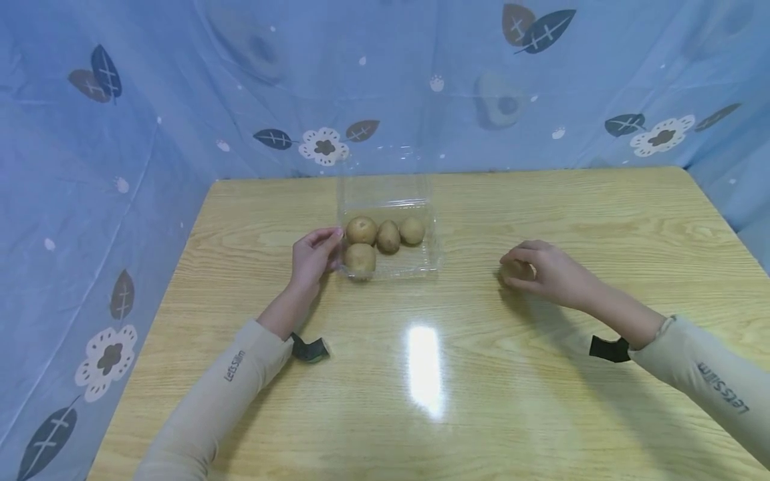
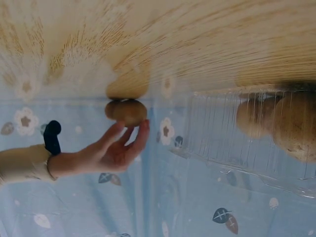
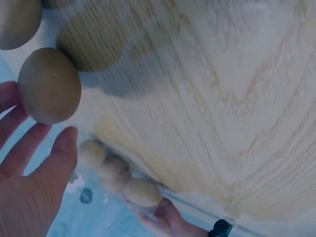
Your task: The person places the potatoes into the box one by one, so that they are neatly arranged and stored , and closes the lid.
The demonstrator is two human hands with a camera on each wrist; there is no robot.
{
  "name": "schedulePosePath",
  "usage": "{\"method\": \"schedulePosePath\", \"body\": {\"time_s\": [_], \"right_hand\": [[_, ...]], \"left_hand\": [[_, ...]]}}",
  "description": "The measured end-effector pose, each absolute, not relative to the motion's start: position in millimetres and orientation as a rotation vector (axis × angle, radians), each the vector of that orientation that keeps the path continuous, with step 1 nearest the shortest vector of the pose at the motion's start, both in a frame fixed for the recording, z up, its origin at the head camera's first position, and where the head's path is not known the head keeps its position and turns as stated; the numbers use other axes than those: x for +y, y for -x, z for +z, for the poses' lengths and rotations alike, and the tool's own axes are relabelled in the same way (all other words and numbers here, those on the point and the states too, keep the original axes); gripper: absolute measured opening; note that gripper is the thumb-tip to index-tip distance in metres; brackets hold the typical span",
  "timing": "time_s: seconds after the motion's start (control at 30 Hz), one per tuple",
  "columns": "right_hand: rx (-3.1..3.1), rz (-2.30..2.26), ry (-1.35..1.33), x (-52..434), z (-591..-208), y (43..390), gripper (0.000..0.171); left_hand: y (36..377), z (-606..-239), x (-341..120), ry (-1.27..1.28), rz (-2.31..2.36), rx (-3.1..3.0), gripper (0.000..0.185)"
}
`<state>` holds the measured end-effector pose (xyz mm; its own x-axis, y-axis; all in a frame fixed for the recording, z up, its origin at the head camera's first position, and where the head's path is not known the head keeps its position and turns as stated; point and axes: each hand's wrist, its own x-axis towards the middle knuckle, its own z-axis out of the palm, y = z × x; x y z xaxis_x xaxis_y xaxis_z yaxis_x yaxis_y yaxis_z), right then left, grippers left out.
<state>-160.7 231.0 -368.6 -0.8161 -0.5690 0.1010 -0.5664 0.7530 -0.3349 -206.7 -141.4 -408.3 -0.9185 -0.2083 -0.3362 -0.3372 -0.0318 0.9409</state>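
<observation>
The tabletop (image 1: pixel 457 374) carries a clear box (image 1: pixel 388 227) near its far edge, lid up. Four potatoes (image 1: pixel 388 236) already sit in the box: three in a row at its back, one at its front left corner. That much of the loading looks done. One loose potato (image 1: pixel 516 270) lies on the wood well to the right of the box, apparently the only one left out. The left hand (image 1: pixel 313 257) rests against the box's left side, fingers loosely bent on its edge, steadying it. The right hand (image 1: pixel 547 270) cups the loose potato, fingers (image 3: pixel 29 148) spread and touching it, not closed around it.
</observation>
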Motion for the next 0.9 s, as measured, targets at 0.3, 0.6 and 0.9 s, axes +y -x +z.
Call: {"method": "schedulePosePath", "body": {"time_s": [0.3, 0.6, 0.9], "right_hand": [[2.896, -0.534, 0.803, 232.4, -364.8, 162.2, 0.037], [2.842, -0.522, 0.808, 228.2, -368.1, 161.9, 0.036], [2.857, -0.627, 0.882, 220.8, -366.1, 161.2, 0.036]], "left_hand": [[208.5, -410.4, -143.1, 0.589, 2.133, 2.123, 0.021], [211.1, -414.5, -142.6, 0.579, 2.165, 2.116, 0.019], [208.8, -412.5, -142.2, 0.576, 2.16, 2.102, 0.021]]}}
